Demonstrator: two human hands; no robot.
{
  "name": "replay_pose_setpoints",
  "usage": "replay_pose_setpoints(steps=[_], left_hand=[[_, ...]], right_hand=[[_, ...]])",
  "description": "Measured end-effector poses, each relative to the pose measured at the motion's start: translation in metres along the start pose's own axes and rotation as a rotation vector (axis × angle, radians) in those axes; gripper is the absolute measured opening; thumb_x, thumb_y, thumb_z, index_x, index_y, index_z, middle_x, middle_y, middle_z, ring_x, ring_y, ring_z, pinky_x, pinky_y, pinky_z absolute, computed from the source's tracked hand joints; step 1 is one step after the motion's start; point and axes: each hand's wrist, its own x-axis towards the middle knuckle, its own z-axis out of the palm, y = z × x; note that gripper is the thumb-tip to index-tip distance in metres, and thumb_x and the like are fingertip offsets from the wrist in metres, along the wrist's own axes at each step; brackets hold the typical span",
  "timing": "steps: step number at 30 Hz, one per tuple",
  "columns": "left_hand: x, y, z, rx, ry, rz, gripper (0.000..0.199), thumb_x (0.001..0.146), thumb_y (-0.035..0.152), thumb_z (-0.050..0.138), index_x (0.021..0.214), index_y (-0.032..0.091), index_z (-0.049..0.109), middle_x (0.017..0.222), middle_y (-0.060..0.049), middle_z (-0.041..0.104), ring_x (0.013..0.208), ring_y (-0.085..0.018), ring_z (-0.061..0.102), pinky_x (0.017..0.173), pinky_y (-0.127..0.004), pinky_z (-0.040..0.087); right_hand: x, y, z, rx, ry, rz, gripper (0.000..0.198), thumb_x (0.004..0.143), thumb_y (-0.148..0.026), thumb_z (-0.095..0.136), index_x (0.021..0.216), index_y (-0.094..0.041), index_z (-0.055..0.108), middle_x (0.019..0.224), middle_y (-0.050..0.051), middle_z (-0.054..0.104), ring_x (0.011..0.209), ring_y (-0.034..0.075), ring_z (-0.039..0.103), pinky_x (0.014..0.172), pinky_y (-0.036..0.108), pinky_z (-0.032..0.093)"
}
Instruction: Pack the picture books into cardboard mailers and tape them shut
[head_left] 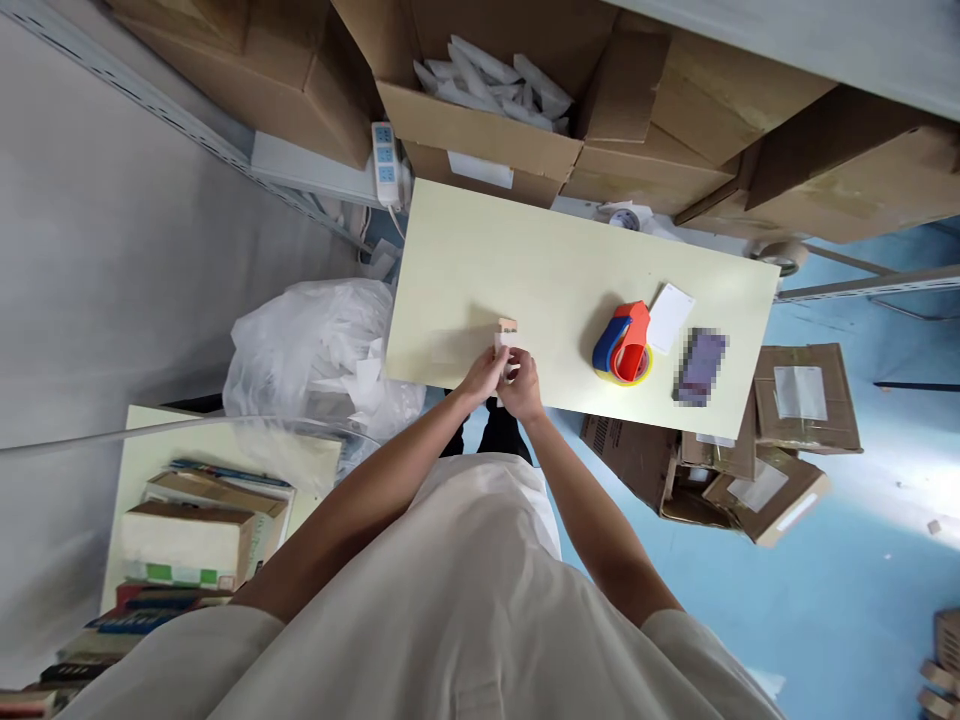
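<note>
Both of my hands meet near the front edge of the pale table (465,250). Between them is a small, flat, white-and-peach packet (508,326), its peach end sticking out beyond my fingers. My left hand (484,376) pinches it from the left side. On the right, the curled fingers of my right hand (522,385) grip its near part, where a bit of white shows. My fingers cover most of the packet, so its exact kind cannot be made out. To the right stands a red-and-blue tape dispenser (630,335) with yellow tape.
A white card (670,316) and a blurred-out phone (701,366) lie at the table's right. An open carton (480,125) of white packets stands behind, near a power strip (385,165). A plastic bag (315,340) bulges at the left; cartons (806,400) sit on the right.
</note>
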Motion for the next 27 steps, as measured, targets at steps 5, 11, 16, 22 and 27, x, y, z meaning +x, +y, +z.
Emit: replay_pose_setpoints(steps=[5, 11, 16, 22, 27], left_hand=[[0.0, -0.005, -0.027, 0.189, 0.234, -0.07, 0.041, 0.094, 0.049, 0.037, 0.112, 0.015, 0.05, 0.116, -0.016, 0.059, 0.107, -0.024, 0.059, 0.087, -0.038, 0.05], [-0.003, -0.009, -0.026, 0.665, 0.304, -0.058, 0.052, 0.088, 0.041, 0.048, 0.131, 0.012, 0.044, 0.135, -0.02, 0.043, 0.135, -0.034, 0.032, 0.11, -0.048, 0.027], [-0.022, -0.031, -0.024, 0.703, 0.248, 0.094, 0.06, 0.088, 0.036, 0.047, 0.141, 0.011, 0.032, 0.13, -0.02, 0.047, 0.127, -0.031, 0.04, 0.109, -0.048, 0.03], [-0.014, -0.028, -0.017, 0.625, 0.174, 0.145, 0.033, 0.089, 0.034, 0.047, 0.116, 0.016, 0.056, 0.118, -0.015, 0.055, 0.123, -0.03, 0.042, 0.107, -0.048, 0.033], [-0.011, -0.02, -0.03, 0.351, 0.252, 0.108, 0.037, 0.093, 0.041, 0.04, 0.117, 0.017, 0.056, 0.112, -0.013, 0.059, 0.111, -0.025, 0.055, 0.096, -0.04, 0.044]], right_hand=[[-0.002, 0.014, 0.026, -0.044, -0.104, -0.003, 0.062, 0.064, -0.025, 0.068, 0.123, -0.024, 0.049, 0.12, 0.011, 0.05, 0.101, 0.023, 0.057, 0.09, 0.044, 0.051], [0.0, 0.027, 0.004, -0.167, 0.063, -0.066, 0.047, 0.073, -0.022, 0.058, 0.12, -0.019, 0.053, 0.119, 0.013, 0.052, 0.115, 0.026, 0.051, 0.098, 0.046, 0.047], [0.007, 0.026, 0.001, -0.187, 0.096, 0.027, 0.057, 0.071, -0.019, 0.057, 0.126, -0.016, 0.046, 0.12, 0.015, 0.053, 0.116, 0.028, 0.05, 0.1, 0.05, 0.044], [0.008, 0.0, -0.004, 0.171, -0.018, 0.151, 0.039, 0.074, -0.029, 0.055, 0.113, -0.022, 0.05, 0.105, 0.006, 0.056, 0.082, 0.017, 0.058, 0.067, 0.035, 0.057], [0.008, -0.022, 0.014, 0.243, -0.096, 0.051, 0.042, 0.074, -0.037, 0.062, 0.112, -0.026, 0.049, 0.1, 0.001, 0.053, 0.07, 0.01, 0.053, 0.054, 0.024, 0.052]])
